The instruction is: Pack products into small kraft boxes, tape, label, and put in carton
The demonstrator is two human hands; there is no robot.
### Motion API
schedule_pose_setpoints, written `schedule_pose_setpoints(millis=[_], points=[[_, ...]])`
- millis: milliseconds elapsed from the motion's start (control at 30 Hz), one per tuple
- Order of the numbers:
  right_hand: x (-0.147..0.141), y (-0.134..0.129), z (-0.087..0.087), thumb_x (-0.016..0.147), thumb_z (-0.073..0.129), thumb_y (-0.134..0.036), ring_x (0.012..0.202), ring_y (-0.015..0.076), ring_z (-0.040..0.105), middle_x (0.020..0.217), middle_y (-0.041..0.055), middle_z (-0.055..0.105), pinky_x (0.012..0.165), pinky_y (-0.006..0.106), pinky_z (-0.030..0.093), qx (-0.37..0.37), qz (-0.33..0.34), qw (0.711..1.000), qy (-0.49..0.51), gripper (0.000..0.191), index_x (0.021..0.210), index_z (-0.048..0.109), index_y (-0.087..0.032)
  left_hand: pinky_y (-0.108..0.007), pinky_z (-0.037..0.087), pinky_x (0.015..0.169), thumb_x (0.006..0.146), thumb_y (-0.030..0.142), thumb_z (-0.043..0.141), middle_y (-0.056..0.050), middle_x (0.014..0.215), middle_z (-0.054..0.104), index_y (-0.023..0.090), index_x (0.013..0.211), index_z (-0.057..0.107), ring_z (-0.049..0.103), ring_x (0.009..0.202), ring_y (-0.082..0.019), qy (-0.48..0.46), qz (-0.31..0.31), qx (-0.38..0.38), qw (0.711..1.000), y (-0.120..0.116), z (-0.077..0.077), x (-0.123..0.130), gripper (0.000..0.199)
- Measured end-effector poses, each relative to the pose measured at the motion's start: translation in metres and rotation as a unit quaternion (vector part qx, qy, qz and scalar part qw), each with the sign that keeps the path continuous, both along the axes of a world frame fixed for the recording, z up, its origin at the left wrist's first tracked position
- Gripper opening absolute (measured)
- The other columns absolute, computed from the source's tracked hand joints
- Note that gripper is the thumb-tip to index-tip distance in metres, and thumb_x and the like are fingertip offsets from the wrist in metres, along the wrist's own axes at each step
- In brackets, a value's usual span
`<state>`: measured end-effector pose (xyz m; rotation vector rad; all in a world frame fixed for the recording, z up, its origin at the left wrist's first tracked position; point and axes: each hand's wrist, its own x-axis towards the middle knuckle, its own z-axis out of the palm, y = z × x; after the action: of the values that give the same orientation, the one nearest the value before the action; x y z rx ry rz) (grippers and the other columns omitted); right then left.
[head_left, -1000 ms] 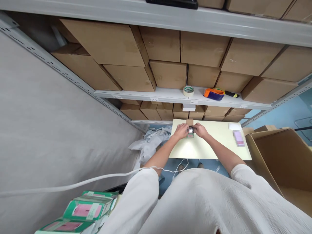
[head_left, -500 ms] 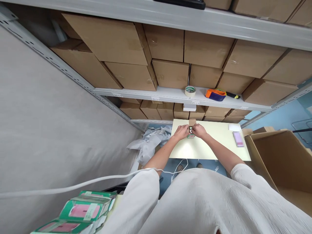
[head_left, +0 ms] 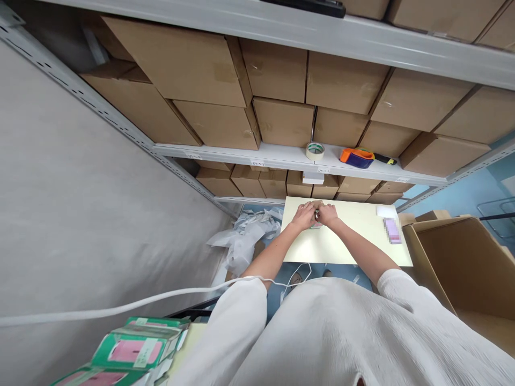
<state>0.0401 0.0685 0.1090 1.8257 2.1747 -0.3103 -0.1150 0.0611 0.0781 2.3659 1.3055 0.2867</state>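
Note:
A small green and white box [head_left: 316,225] lies on the pale yellow tabletop [head_left: 346,249], mostly covered by my fingers. A brown cardboard flap [head_left: 317,203] shows at its far end. My left hand [head_left: 304,216] is closed on the box's left side, fingers curled. From the right, my right hand [head_left: 328,214] grips the same box, its fingertips close to those of the left. What lies inside the box is hidden.
A white item and a blurred purple pack [head_left: 392,230] lie on the table's right. Beside it stands a large open carton [head_left: 462,252]. Tape [head_left: 315,150] and an orange-blue tape dispenser [head_left: 357,157] sit on the shelf. Green boxes [head_left: 134,351] are stacked lower left; a white cable [head_left: 161,297] crosses near my left arm.
The brown flap, which stood out beyond my hands, now sits lower and closer between them. Both hands have shifted only slightly and still grip the box.

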Motion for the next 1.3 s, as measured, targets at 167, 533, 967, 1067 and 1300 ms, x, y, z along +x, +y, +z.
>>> schedule_pose_setpoints(millis=[167,533,967,1067,1300], points=[[0.001,-0.010,0.005,0.090,0.072,-0.032,0.121,0.0347,0.065,0.117,0.0178,0.077,0.099,0.041,0.043,0.031,0.008,0.999,0.017,0.049,0.134,0.057,-0.016,-0.050,0.033,0.127,0.088,0.024,0.074,-0.018,0.146,0.068,0.019,0.156,0.048,0.055,0.147,-0.032,-0.011,-0.009,-0.025,1.000,-0.001,-0.002,-0.002,0.073],[0.044,-0.017,0.064,0.088,0.061,-0.032,0.097,0.0282,0.066,0.109,0.0113,0.071,0.082,0.034,0.046,0.187,0.018,0.959,0.210,0.032,0.117,0.053,-0.021,-0.052,0.029,0.127,0.082,0.027,0.077,-0.016,0.158,0.062,0.023,0.171,0.024,0.056,0.148,-0.036,-0.049,0.049,-0.068,0.995,-0.002,0.001,0.005,0.104],[0.068,0.008,0.104,0.085,0.067,-0.044,0.082,0.0231,0.067,0.091,0.0032,0.075,0.084,0.035,0.052,0.232,-0.068,0.881,0.407,0.026,0.103,0.061,-0.026,-0.048,0.042,0.120,0.088,0.049,0.079,-0.011,0.155,0.064,0.026,0.153,0.058,0.056,0.145,-0.038,-0.187,0.109,-0.071,0.974,-0.013,0.046,0.007,0.072],[0.065,0.011,0.101,0.086,0.067,-0.046,0.085,0.0230,0.068,0.094,0.0035,0.077,0.088,0.037,0.054,0.226,-0.096,0.866,0.436,0.029,0.106,0.065,-0.026,-0.044,0.050,0.111,0.084,0.047,0.082,-0.011,0.143,0.072,0.023,0.145,0.066,0.065,0.131,-0.036,-0.218,0.118,-0.075,0.966,-0.018,0.058,0.010,0.068],[0.064,0.016,0.077,0.090,0.066,-0.057,0.113,0.0256,0.071,0.126,0.0108,0.076,0.103,0.042,0.057,0.125,-0.095,0.806,0.570,0.048,0.122,0.069,-0.022,-0.039,0.058,0.103,0.089,0.048,0.079,-0.010,0.138,0.075,0.022,0.146,0.064,0.072,0.122,-0.030,-0.325,0.135,-0.145,0.925,-0.027,0.048,0.010,0.064]])
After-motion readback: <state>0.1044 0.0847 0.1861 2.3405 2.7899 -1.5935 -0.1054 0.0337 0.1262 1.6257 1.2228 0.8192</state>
